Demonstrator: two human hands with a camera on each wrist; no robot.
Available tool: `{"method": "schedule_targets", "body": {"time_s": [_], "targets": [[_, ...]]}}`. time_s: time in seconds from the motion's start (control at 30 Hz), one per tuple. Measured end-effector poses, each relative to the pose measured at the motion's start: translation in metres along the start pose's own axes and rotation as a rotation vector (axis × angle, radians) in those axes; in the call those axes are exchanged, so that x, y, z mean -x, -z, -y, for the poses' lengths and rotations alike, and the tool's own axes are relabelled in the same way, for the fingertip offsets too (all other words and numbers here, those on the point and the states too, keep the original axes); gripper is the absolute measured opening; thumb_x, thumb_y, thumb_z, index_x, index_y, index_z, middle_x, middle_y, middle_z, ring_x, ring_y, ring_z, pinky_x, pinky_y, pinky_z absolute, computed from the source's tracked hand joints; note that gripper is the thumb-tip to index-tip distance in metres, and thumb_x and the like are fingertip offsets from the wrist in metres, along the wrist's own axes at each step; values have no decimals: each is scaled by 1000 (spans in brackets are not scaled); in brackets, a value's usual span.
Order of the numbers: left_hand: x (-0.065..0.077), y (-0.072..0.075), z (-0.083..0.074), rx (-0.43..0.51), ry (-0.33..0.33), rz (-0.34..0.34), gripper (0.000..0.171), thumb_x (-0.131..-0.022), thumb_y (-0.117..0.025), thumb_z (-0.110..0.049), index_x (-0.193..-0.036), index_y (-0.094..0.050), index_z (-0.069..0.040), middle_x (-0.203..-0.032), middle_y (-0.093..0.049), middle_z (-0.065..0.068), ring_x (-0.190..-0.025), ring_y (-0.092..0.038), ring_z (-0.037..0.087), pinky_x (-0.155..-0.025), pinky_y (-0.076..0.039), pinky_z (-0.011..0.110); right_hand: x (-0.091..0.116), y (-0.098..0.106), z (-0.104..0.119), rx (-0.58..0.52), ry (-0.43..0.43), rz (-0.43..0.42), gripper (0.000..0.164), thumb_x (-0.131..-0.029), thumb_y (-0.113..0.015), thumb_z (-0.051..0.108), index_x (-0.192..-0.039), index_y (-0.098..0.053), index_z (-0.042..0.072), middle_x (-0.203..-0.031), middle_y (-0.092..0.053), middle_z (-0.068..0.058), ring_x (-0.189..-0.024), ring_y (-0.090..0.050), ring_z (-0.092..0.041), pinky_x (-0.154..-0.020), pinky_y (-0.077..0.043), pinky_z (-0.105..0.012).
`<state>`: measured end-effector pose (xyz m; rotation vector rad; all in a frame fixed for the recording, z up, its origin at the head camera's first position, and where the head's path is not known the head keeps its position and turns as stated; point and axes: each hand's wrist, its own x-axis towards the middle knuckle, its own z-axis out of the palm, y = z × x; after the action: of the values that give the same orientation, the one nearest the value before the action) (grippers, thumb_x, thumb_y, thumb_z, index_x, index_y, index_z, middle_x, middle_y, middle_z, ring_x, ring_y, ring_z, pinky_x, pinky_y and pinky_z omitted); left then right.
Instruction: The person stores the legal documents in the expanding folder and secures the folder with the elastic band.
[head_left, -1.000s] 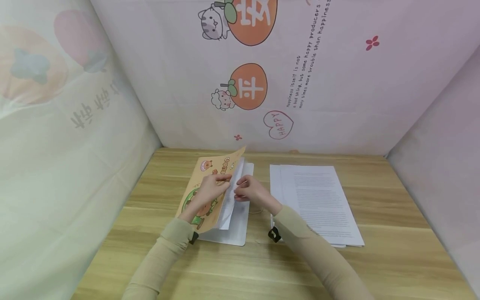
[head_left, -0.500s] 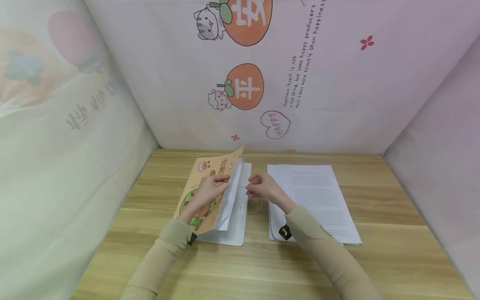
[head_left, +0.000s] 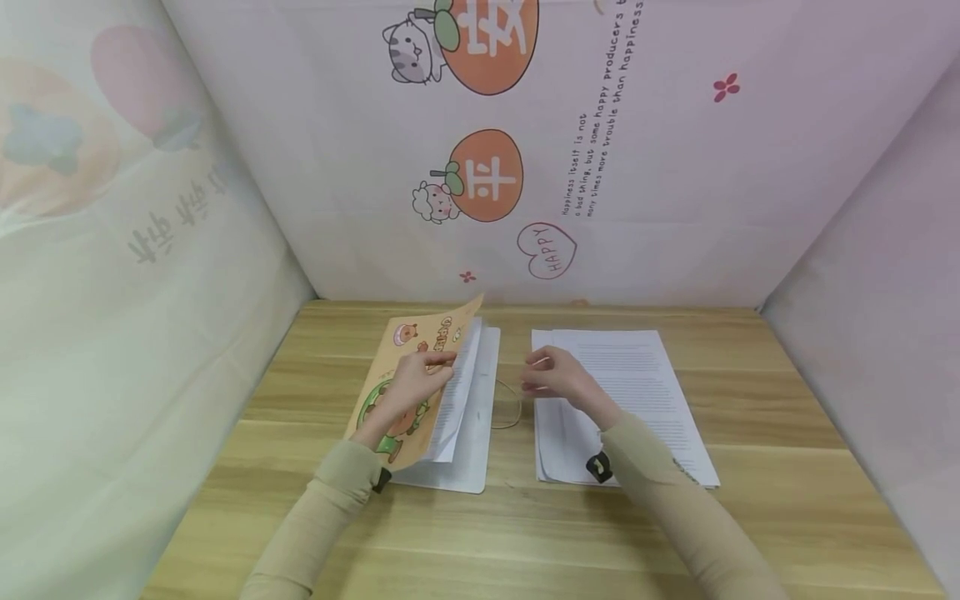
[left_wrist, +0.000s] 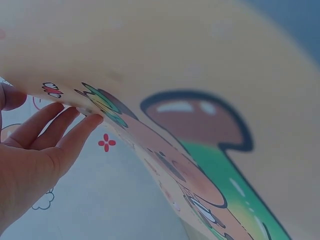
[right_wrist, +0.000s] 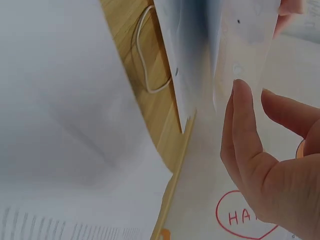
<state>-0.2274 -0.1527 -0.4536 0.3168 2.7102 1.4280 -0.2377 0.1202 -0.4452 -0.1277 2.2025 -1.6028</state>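
On the left of the table lies a file folder with an orange cartoon cover, its cover lifted. My left hand pinches the cover's free edge between thumb and fingers; the left wrist view shows the fingertips along the cover's edge. Printed sheets stand tilted inside, over the pale back board. A thin cord loop sticks out from the right edge. My right hand hovers beside the left edge of a paper stack, fingers loosely bent, with nothing between thumb and fingertips in the right wrist view.
The wooden table is bounded by white printed cloth walls at the back, left and right. A strip of table separates the folder from the paper stack.
My right hand has moved right, away from the folder's sheets toward the paper stack, uncovering the cord loop. My left hand keeps holding the cover up.
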Motion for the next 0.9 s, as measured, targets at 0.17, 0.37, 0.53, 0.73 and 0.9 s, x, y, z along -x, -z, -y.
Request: {"method": "schedule_targets", "body": {"time_s": [0.17,0.37,0.53,0.73,0.9], "targets": [[0,0,-1,8,2,-12,42,-88,-57,-14,-127,-66,-2,-126,-70,15,-41,-22,3,-41,-24,18,6,15,-9,12,-14,-10,47,-94,-60,4,-133,-41,-14,-125,-59,-35,-96,-73,-25,-86,-60,-37],[1,-1,0,7,-5,-29,43,-87,-56,-16,-126,-67,-2,-124,-70,15,-41,-19,6,-40,-24,19,15,34,-20,78,-50,-34,49,-94,-62,10,-134,-42,-11,-128,-58,-33,-103,-71,-31,-91,-58,-41],[1,-2,1,-5,-8,-42,42,-87,-56,-16,-124,-68,-3,-124,-71,14,-57,-39,4,-41,-25,19,21,47,-28,105,-87,-53,52,-95,-62,13,-137,-42,-10,-130,-57,-32,-109,-69,-33,-93,-56,-42],[1,-1,0,8,4,-15,41,-89,-57,-16,-126,-67,-4,-125,-70,13,-43,-21,6,-42,-24,19,27,63,-40,129,-99,-67,54,-95,-63,16,-137,-41,-10,-131,-57,-31,-108,-70,-31,-90,-58,-37],[1,-2,1,10,5,-14,41,-89,-57,-17,-126,-67,-3,-125,-70,13,-45,-26,6,-43,-26,18,35,75,-49,113,-83,-56,56,-95,-62,14,-137,-38,-13,-131,-55,-35,-110,-68,-36,-92,-57,-40]]}}
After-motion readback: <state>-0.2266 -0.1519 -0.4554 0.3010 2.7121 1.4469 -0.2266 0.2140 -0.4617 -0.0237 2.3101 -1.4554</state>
